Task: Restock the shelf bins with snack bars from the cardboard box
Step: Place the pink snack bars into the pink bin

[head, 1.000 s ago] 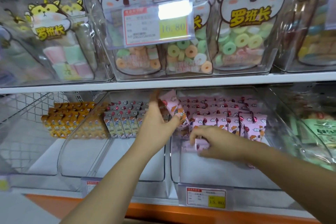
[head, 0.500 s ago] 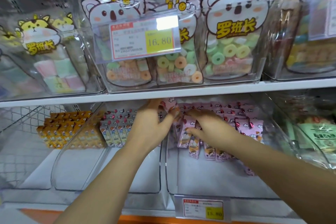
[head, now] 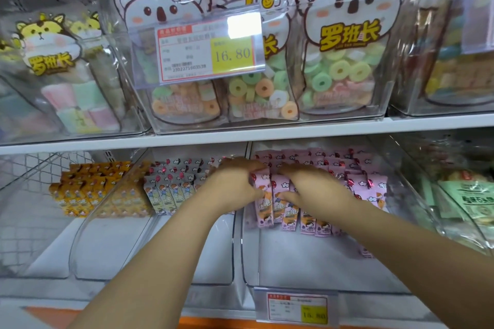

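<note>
Left hand and right hand -- both bare, wrists uncovered, forearms bare all the way to the lower frame edge, knuckles visible, fingertips mostly hidden

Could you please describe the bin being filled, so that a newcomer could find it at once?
Look under the white shelf board carrying the koala bags. The clear bin there has the left hand and right hand gripping bars inside it. Only it holds pink snack bars; the neighbouring bars are cream.
</note>
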Demonstrator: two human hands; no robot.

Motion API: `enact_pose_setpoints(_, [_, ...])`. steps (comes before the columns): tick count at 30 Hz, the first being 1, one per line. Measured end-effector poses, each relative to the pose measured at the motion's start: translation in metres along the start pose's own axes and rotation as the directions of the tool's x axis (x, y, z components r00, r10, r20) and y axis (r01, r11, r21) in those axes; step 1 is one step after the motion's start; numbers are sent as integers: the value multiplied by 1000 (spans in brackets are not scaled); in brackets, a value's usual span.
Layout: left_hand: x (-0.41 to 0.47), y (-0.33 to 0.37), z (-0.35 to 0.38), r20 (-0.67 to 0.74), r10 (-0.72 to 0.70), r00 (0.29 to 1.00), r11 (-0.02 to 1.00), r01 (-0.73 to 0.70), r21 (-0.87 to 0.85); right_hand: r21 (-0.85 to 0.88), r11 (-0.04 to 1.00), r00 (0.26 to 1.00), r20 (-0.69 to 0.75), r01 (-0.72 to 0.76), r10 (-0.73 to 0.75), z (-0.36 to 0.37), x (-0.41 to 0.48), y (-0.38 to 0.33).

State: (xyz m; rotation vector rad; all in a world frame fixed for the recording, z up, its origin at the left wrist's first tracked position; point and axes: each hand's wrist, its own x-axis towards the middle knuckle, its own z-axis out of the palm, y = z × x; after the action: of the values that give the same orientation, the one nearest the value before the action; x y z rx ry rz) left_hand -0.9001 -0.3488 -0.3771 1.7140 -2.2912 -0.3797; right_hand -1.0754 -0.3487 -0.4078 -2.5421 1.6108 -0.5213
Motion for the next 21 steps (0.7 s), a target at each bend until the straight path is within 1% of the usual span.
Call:
enact_pose_setpoints(3, [11,5,8,19,-36,999,983,32,183,3,1000,1000,-31,-3,3,2,-1,1])
enact_pose_setpoints(6, [20,10,11,34,-94,995,940,77,333,21,1000,999,-51,-12,13,2,0,2])
enact_pose_setpoints(9, [28,12,13,34,-124,992,903,99,418,28,1000,998,-59,-10,12,5,1,4])
enact_pose_setpoints(11, [32,13,16,35,-134,990,875,101,474,-12,1000,998,-57,-9,9,8,3,5])
enact_pose_setpoints(15, [36,15,21,7,-108,994,817,85,571,-88,995,999,-18,-37,36,15,3,4])
enact_pose_setpoints(17, [36,16,19,5,-88,996,828,70,557,-58,997,999,-15,-45,44,14,0,4])
enact_pose_setpoints(18, [35,16,18,6,-86,996,853,70,517,-20,998,998,-18,-53,53,12,-2,4])
enact_pose_setpoints(21, [23,12,13,-31,-53,998,957,59,284,75,995,995,-65,-70,75,0,-10,-1])
